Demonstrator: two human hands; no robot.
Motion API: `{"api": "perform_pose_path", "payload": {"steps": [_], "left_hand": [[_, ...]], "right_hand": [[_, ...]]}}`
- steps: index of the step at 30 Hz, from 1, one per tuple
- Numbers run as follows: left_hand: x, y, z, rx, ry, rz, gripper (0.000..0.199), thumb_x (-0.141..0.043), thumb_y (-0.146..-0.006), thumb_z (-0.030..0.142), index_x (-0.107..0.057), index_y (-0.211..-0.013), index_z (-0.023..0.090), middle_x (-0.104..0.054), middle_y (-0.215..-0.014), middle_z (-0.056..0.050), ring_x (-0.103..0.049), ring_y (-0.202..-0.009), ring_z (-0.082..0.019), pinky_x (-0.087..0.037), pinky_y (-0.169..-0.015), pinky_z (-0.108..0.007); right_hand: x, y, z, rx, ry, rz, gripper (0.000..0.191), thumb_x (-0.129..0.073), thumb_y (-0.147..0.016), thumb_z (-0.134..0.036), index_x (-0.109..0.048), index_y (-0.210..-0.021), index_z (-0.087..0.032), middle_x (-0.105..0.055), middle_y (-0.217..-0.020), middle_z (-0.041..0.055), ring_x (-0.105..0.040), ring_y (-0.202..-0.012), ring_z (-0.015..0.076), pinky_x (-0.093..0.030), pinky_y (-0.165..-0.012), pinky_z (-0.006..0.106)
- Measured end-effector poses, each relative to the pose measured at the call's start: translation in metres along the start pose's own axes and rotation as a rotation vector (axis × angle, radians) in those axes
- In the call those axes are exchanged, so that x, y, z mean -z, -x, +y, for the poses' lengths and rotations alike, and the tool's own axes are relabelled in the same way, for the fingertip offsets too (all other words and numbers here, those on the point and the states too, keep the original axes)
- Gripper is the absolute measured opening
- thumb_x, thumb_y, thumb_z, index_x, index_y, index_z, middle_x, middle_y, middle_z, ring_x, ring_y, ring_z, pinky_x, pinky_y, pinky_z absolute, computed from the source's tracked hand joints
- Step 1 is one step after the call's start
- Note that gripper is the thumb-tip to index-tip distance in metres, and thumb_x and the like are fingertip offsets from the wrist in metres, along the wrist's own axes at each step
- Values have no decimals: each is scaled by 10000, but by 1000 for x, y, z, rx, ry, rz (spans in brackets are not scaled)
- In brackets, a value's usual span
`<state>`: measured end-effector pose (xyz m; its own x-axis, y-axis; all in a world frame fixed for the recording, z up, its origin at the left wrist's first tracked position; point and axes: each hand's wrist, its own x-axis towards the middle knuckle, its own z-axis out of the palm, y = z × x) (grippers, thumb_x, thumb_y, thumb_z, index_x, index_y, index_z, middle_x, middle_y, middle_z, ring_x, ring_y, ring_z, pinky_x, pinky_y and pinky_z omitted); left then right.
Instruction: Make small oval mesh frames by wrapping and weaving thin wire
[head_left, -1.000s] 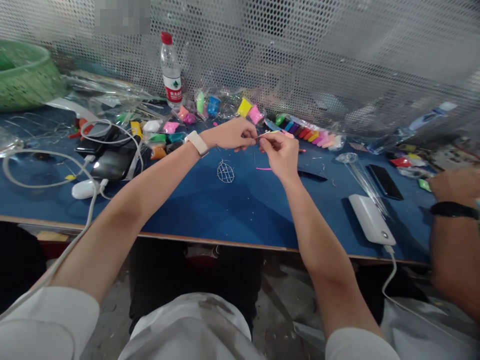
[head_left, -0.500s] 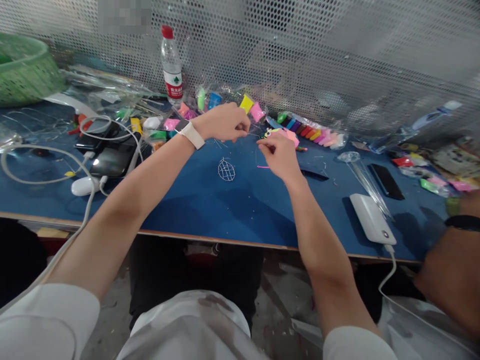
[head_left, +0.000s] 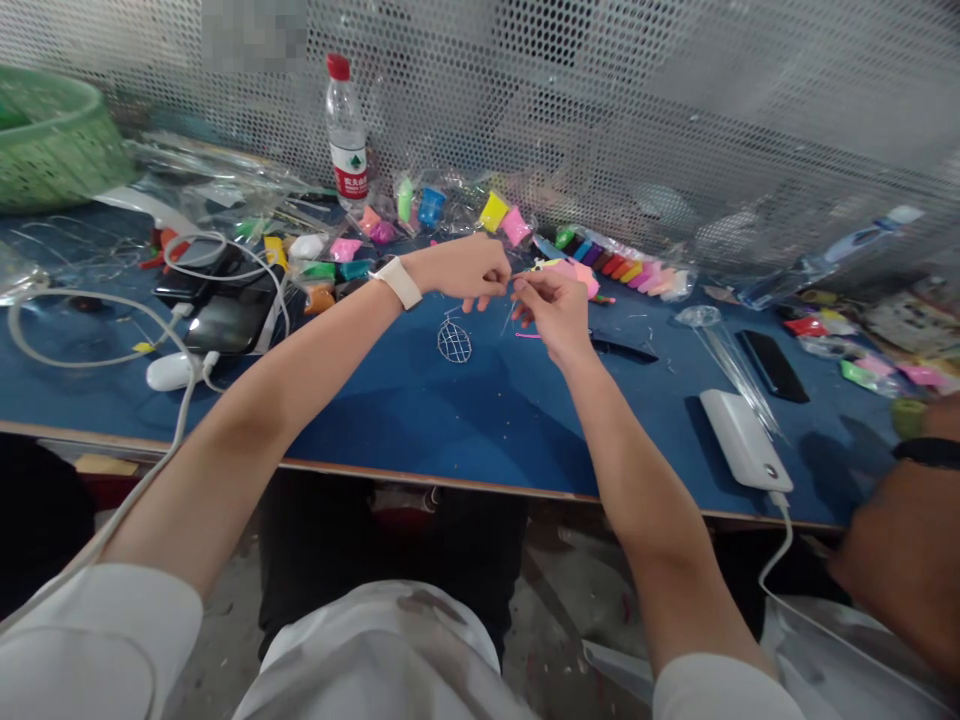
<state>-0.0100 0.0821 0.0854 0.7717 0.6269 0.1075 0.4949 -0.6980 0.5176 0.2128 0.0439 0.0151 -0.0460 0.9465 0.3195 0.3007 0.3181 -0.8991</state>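
Observation:
My left hand (head_left: 469, 272), with a white watch strap on the wrist, is pinched over the back middle of the blue table. My right hand (head_left: 555, 308) pinches close beside it, fingertips nearly meeting. A thin silvery wire (head_left: 507, 322) shows at their fingertips and hangs below; its ends are too fine to follow. Just below my left hand lies an oval wire mesh shape (head_left: 454, 342) on the table. Behind my right hand sits a pink and yellow clay figure (head_left: 576, 272), partly hidden. A dark flat tool (head_left: 624, 347) lies to the right of that hand.
A red-capped water bottle (head_left: 346, 140) stands at the back. Coloured clay packets (head_left: 622, 265) line the mesh panel. Phones, cables and a green basket (head_left: 60, 150) are on the left. A white power bank (head_left: 745, 438) and phone (head_left: 772, 365) lie right, near another person's arm (head_left: 907, 540).
My left hand has moved slightly right and down, and my right hand has shifted a little left. The gap between their fingertips has narrowed.

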Motion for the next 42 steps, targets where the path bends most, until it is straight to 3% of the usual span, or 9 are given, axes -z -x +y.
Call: {"api": "perform_pose_path", "payload": {"steps": [4, 8, 12, 16, 22, 27, 31, 38, 42], "left_hand": [[16, 4, -13, 23, -192, 59, 324, -701, -1028, 206, -753, -708, 195, -751, -638, 32, -628, -547, -123, -495, -797, -315], [24, 8, -16, 94, -308, 104, 316, -734, -991, 160, -773, -678, 185, -684, -589, 28, -612, -618, -140, -474, -866, -306], [13, 5, -6, 92, -175, 9, 324, -697, -1031, 202, -771, -716, 183, -797, -718, 9, -676, -580, -143, -523, -821, -328], [-5, -2, 2, 34, 51, -62, 266, -665, -993, 157, -778, -755, 201, -838, -760, -2, -761, -630, -153, -571, -774, -314], [2, -1, -12, 16, 85, -32, 253, -718, -986, 219, -800, -746, 205, -843, -777, -16, -766, -626, -152, -608, -790, -327], [16, 6, -25, 87, 300, -17, 212, -792, -1005, 314, -884, -873, 177, -817, -813, -60, -828, -735, -218, -652, -796, -379], [17, 9, -25, 68, 461, 69, 205, -835, -1020, 327, -906, -985, 137, -808, -863, -78, -853, -830, -236, -669, -846, -403], [7, 6, -14, 14, 484, 208, 235, -824, -1048, 350, -865, -973, 132, -825, -854, -72, -800, -807, -166, -622, -777, -300], [-7, 14, -8, 8, 412, 323, 254, -788, -1098, 316, -840, -964, 107, -803, -812, -79, -722, -711, -118, -612, -781, -312]], "right_hand": [[18, -2, -4, 212, 443, -28, 210, -789, -1087, -431, -933, -1138, -287, -905, -1094, 84, -822, -936, 290, -700, -957, 520], [31, -4, -5, 283, 710, -131, 195, -774, -1076, -281, -951, -1148, -323, -895, -1232, 92, -794, -1239, 376, -626, -1180, 644], [21, -6, 2, 131, 399, -66, 139, -821, -1038, -394, -897, -1060, -280, -866, -969, 66, -788, -826, 269, -710, -880, 529], [-3, -2, 6, -47, -86, -29, 500, -923, -881, -751, -774, -987, -286, -815, -859, 32, -732, -644, 200, -660, -632, 407], [0, 2, -5, 43, 8, 20, 656, -852, -848, -928, -832, -1042, -302, -809, -889, 35, -683, -580, 189, -510, -503, 368], [26, -4, -4, 200, 402, 188, 526, -625, -1132, -705, -872, -1314, -278, -865, -1184, 113, -831, -878, 283, -680, -895, 492], [29, -10, 3, 220, 543, 185, 435, -722, -1100, -575, -866, -1296, -215, -866, -1338, 178, -800, -1333, 372, -576, -1278, 586], [0, 2, -8, 174, 52, -115, 610, -807, -937, -896, -835, -1134, -319, -903, -1121, 83, -870, -1077, 319, -716, -927, 491], [-6, 8, -13, 154, 7, -122, 443, -793, -1042, -720, -824, -1036, -278, -883, -965, 82, -841, -844, 268, -681, -772, 444]]}}
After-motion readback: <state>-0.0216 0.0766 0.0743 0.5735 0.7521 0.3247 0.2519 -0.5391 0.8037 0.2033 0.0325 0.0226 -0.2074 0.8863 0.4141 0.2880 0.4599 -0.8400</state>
